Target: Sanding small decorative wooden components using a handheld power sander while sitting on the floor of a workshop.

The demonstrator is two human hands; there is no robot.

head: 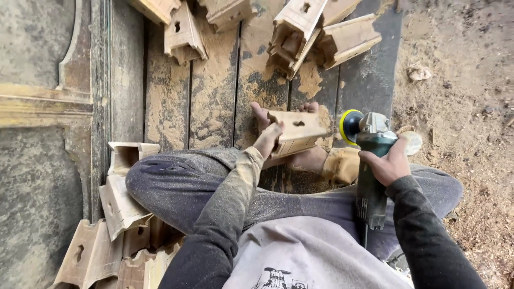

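Dusty plank floor [214, 91] thick with sawdust, bare dirt off to the right. Seated cross-legged, with a carved wooden block [296, 131] propped against bare feet [261, 114], long axis running left to right. Left hand [269, 140] closed over the block's near left end, steadying it. Right hand [386, 163] wrapped tight around a green grinder [370, 160], yellow-rimmed disc [349, 127] facing the block's right end, just beside it. More carved blocks piled ahead [292, 35] and at the left knee [120, 203]; open room to the right.
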